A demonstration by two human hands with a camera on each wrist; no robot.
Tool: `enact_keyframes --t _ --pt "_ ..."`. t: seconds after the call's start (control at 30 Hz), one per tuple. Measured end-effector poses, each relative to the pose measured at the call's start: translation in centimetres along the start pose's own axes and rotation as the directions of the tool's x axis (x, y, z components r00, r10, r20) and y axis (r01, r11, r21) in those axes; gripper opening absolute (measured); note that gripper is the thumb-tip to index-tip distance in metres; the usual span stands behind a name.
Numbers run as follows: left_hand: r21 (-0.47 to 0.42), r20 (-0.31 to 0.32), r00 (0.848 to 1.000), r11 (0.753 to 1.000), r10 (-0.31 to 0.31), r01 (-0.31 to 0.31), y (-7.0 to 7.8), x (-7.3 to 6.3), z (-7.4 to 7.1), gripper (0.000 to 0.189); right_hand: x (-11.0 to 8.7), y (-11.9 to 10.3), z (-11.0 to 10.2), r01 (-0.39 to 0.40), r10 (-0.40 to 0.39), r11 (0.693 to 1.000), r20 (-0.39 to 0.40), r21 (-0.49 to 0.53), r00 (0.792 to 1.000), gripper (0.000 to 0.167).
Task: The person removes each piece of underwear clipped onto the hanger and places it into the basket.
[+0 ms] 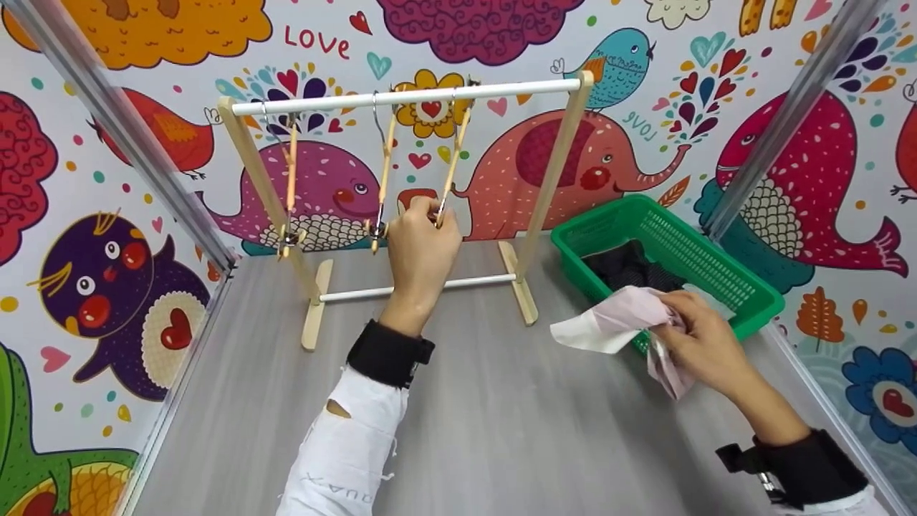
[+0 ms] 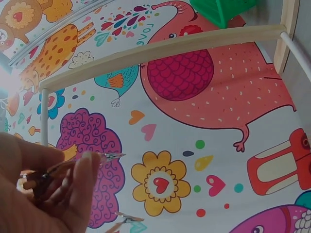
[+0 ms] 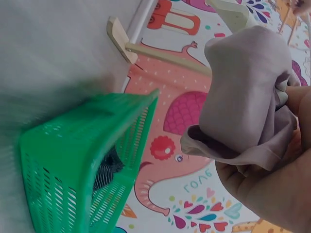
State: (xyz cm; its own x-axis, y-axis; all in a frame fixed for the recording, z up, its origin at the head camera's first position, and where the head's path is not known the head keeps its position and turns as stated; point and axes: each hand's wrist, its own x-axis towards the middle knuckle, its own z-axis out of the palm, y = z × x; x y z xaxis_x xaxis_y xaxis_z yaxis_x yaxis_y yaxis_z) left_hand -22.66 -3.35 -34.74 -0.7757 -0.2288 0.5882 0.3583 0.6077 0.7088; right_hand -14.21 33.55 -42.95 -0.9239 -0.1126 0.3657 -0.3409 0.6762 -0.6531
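My left hand (image 1: 424,244) grips the near end of a wooden clip hanger (image 1: 454,159), the rightmost one on the rack. Its fingers curl round the hanger's clip end, hiding most of it; a metal hook (image 2: 114,156) juts past the fingertips in the left wrist view. In my right hand (image 1: 706,347) is a pale pink and white piece of cloth (image 1: 634,309), bunched up and pinched between thumb and fingers, with a white corner hanging to the left. The cloth overlaps the near side of the green basket (image 1: 763,304) in the head view.
A wooden rack with a white top rod (image 1: 516,89) stands on the grey table (image 1: 487,401). Two more clip hangers, a middle one (image 1: 387,158) and a left one (image 1: 291,168), hang from it. Dark cloth (image 1: 623,264) lies in the basket. Printed walls close off the back and sides.
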Motion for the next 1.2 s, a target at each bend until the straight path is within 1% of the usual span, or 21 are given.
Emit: enact_keyframes --t 0.1,0.17,0.3,0.43,0.6,0.67,0.73,0.83,1.0,1.1,1.2 --pt "-0.022 -0.034 0.999 0.999 0.028 -0.029 -0.3 -0.4 0.1 0.012 0.2 0.1 -0.9 -0.022 0.022 1.000 -0.018 -0.003 1.000 0.033" --pt "-0.036 -0.049 0.998 0.999 0.031 -0.032 -0.4 -0.7 0.2 0.015 0.4 0.2 -1.4 -0.045 0.044 0.999 -0.023 -0.008 0.999 0.033" --pt "-0.075 -0.059 0.998 0.997 0.008 -0.013 -0.2 -1.2 0.1 0.026 0.6 0.6 -2.5 -0.067 0.067 0.997 -0.022 -0.030 0.998 0.036" --pt "-0.095 -0.065 0.998 0.995 -0.014 0.008 -0.2 -1.7 0.1 0.032 0.9 1.1 -3.5 -0.075 0.073 0.996 -0.039 -0.054 0.997 0.038" --pt "-0.120 -0.066 0.998 0.993 0.003 -0.011 -0.5 -2.3 -0.1 0.030 1.6 1.5 -4.8 -0.063 0.059 0.996 -0.074 -0.058 0.996 0.039" --pt "-0.141 -0.068 0.998 0.990 0.016 -0.025 -0.7 -2.5 -0.2 0.027 2.0 1.6 -5.4 -0.075 0.071 0.995 -0.067 -0.060 0.995 0.040" --pt "-0.161 -0.073 0.997 0.986 0.029 -0.040 -0.9 -2.7 -0.2 0.023 2.5 1.7 -6.0 -0.107 0.104 0.992 -0.053 -0.066 0.993 0.041" --pt "-0.172 -0.089 0.995 0.983 0.051 -0.066 -1.2 -2.9 -0.3 0.017 3.2 1.9 -6.7 -0.160 0.156 0.985 -0.052 -0.073 0.986 0.044" --pt "-0.171 -0.103 0.992 0.982 0.066 -0.083 -1.8 -3.2 -0.3 0.016 4.8 2.6 -7.2 -0.206 0.200 0.977 -0.115 -0.048 0.973 0.046" --pt "-0.172 -0.110 0.992 0.982 0.065 -0.083 -1.9 -3.5 -0.5 0.017 5.7 3.1 -7.3 -0.240 0.232 0.970 -0.153 -0.037 0.961 0.047" --pt "-0.161 -0.116 0.991 0.983 0.067 -0.086 -2.0 -3.7 -0.8 0.017 6.6 3.5 -7.4 -0.291 0.282 0.957 -0.181 -0.021 0.942 0.051"
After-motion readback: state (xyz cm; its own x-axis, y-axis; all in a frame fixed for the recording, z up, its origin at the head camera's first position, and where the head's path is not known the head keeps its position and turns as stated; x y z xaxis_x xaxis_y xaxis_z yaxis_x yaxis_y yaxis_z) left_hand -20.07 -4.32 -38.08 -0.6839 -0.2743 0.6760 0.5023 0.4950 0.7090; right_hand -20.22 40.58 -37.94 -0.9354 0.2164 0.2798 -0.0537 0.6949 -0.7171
